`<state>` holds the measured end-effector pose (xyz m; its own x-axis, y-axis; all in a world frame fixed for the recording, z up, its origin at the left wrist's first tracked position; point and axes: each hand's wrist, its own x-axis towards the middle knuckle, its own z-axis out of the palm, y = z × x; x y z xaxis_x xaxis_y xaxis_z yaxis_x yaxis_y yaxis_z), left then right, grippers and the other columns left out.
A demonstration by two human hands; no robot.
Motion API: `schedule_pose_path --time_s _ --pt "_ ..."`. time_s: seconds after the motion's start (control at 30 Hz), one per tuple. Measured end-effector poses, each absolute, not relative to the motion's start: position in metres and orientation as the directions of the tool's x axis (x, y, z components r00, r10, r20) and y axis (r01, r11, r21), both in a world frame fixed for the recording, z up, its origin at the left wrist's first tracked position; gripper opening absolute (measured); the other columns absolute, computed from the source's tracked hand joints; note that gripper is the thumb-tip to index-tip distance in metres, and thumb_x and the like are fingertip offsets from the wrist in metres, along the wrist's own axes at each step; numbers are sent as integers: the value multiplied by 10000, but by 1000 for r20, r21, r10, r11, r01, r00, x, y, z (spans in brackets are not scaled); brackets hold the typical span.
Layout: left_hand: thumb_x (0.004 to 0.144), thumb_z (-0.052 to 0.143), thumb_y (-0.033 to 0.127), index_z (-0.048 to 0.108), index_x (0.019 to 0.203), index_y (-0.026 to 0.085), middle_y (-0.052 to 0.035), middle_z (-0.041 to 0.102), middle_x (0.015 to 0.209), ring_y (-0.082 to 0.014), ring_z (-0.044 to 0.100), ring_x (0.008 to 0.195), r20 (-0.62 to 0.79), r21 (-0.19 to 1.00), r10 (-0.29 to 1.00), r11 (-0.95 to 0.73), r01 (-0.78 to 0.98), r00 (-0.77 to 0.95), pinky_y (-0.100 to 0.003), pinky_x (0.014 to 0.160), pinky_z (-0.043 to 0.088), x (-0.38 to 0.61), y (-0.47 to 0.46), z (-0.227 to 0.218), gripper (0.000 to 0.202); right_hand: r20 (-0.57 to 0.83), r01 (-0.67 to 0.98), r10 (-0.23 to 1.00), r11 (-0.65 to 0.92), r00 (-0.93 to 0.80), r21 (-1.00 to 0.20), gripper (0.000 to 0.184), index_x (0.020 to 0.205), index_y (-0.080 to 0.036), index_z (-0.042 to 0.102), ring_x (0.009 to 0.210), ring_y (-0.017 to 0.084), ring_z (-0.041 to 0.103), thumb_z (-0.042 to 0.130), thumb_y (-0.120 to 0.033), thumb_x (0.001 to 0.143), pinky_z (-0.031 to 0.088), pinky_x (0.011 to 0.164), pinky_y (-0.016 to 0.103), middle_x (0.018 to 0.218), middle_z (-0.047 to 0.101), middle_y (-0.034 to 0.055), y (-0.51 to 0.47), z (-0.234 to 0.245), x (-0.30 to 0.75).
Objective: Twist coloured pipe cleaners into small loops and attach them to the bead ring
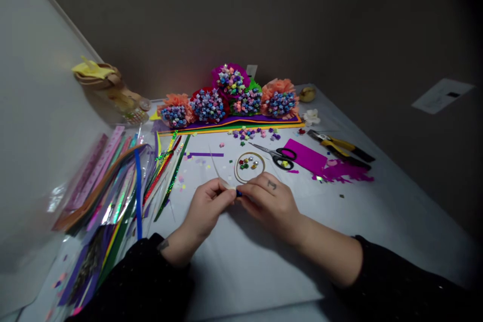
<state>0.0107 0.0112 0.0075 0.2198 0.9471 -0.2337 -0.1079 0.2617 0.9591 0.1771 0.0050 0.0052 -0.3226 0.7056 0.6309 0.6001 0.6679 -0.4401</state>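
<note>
My left hand (pixel 209 205) and my right hand (pixel 268 201) meet over the white table (pixel 264 261), fingertips pinched together on a small paper strip (pixel 234 191) with a dark blue bit at its end. A thin pale tail of the strip curves up and away from my left fingers. Just beyond my hands lies a ring-shaped lid (pixel 249 165) holding a few shiny little paper stars. Black-handled scissors (pixel 277 155) lie to the right of the ring.
Long coloured paper strips (pixel 124 186) fan out at the left. Several paper-star bouquets (pixel 230 98) stand at the back on coloured sheets. Magenta paper and scraps (pixel 320 163) and yellow-handled pliers (pixel 341 147) lie at the right. A woven basket (pixel 103 83) sits far left.
</note>
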Motion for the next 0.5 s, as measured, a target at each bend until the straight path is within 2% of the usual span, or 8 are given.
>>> schedule_pose_path --time_s 0.1,0.17,0.33,0.5 --pt "719 641 227 562 639 151 39 539 569 -79 454 544 -214 967 955 237 -93 205 -196 533 355 11 12 9 136 608 576 728 657 -318 -486 105 912 -197 634 733 176 574 573 -167 831 473 674 309 793 671 59 5 6 177" --pt "725 636 236 573 660 150 32 554 596 -87 474 567 -196 974 964 213 -78 181 -206 561 377 12 13 11 125 563 534 775 617 -286 -578 117 928 -189 625 762 180 582 585 -188 818 477 684 304 807 659 62 5 9 177" --pt "725 623 234 583 668 150 26 569 620 -100 498 601 -145 989 977 148 -8 157 -221 606 404 14 14 14 109 255 402 949 310 -185 -861 39 758 -184 602 625 125 538 570 -189 780 425 552 226 685 590 6 7 14 174" --pt "729 626 265 586 667 150 19 575 624 -110 512 614 -138 990 971 132 44 195 -234 622 419 13 13 16 137 65 285 982 114 -176 -952 87 672 -179 553 583 111 493 522 -206 749 402 545 224 611 532 -20 10 16 172"
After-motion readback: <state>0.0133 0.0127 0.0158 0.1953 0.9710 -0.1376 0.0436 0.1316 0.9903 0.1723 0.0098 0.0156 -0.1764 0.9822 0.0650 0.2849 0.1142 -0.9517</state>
